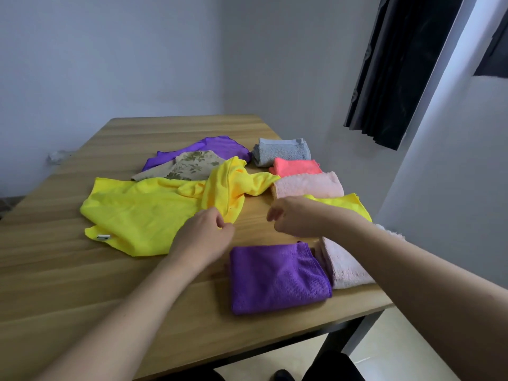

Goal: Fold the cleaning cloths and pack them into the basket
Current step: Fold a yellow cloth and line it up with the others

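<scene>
The left hand (pixel 204 235) is pinching an edge of the big yellow cloth (pixel 143 213) lying crumpled mid-table. The right hand (pixel 291 215) is hovering with loose fingers, holding nothing, over bare wooden table (pixel 55 270) beside the folded purple cloth (pixel 277 279)

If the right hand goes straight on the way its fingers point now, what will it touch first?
Probably the loose yellow cloth, near the corner that the left hand pinches. The right hand points left; its height above the table is unclear.

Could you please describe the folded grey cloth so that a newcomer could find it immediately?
On the wooden table, a row of folded cloths runs along the right edge. The folded grey terry cloth is at the far end, just beyond the folded coral-pink cloth. It is the only grey one.
</scene>
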Action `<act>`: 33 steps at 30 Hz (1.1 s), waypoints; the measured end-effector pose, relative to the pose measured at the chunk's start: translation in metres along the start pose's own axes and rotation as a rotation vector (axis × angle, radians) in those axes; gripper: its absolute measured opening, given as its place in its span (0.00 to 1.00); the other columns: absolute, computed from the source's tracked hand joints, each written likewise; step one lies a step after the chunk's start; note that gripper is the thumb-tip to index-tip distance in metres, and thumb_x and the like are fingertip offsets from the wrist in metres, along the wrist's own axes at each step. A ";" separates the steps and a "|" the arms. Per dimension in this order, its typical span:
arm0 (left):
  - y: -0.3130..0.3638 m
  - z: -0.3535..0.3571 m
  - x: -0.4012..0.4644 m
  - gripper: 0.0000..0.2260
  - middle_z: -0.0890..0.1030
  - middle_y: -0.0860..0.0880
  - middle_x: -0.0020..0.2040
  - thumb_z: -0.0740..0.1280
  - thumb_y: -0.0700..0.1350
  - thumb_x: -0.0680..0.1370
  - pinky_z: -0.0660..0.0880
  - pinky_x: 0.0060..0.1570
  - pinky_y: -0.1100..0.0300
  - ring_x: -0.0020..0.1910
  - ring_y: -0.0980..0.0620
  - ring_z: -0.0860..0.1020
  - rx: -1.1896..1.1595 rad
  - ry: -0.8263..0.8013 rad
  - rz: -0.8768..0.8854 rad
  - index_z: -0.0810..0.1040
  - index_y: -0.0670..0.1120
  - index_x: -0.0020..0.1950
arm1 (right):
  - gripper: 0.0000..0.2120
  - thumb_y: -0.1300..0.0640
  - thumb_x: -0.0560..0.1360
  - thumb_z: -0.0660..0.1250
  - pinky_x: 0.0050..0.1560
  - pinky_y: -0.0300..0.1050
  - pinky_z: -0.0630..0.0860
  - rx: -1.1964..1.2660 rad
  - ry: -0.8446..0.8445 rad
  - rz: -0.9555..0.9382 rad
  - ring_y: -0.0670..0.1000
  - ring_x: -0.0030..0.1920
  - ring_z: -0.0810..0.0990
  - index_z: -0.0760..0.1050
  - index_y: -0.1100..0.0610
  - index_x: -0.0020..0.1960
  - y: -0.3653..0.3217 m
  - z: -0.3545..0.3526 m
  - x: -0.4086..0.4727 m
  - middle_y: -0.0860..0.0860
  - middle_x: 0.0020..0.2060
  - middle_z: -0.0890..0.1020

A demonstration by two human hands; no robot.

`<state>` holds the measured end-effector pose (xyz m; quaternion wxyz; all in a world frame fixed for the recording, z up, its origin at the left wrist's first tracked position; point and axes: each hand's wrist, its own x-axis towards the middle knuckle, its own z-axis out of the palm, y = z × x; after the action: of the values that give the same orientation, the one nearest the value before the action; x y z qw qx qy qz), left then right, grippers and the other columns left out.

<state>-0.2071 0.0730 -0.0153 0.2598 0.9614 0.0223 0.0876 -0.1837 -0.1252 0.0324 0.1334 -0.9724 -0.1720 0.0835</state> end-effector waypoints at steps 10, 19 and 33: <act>-0.021 0.015 0.060 0.23 0.71 0.47 0.59 0.66 0.62 0.72 0.72 0.56 0.51 0.59 0.44 0.73 0.039 0.034 -0.059 0.72 0.48 0.59 | 0.28 0.64 0.72 0.61 0.61 0.51 0.72 -0.023 0.186 -0.057 0.55 0.63 0.71 0.66 0.49 0.70 -0.001 -0.002 0.074 0.52 0.65 0.71; -0.042 0.041 0.063 0.13 0.78 0.48 0.51 0.62 0.50 0.74 0.72 0.49 0.51 0.50 0.45 0.73 0.122 0.232 0.060 0.77 0.49 0.57 | 0.37 0.58 0.74 0.65 0.71 0.56 0.60 -0.209 0.193 -0.125 0.57 0.74 0.57 0.52 0.40 0.76 -0.001 0.002 0.152 0.49 0.75 0.56; -0.046 0.033 0.065 0.10 0.78 0.49 0.52 0.59 0.45 0.77 0.71 0.50 0.50 0.52 0.46 0.75 0.111 0.334 0.131 0.75 0.49 0.56 | 0.10 0.53 0.68 0.70 0.58 0.46 0.61 -0.353 0.172 -0.277 0.53 0.59 0.67 0.70 0.46 0.44 -0.022 -0.004 0.172 0.48 0.55 0.72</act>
<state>-0.1373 0.1021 -0.0559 0.1930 0.9458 0.0072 0.2613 -0.0299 -0.0453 0.0228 -0.0144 -0.9513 -0.3039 -0.0499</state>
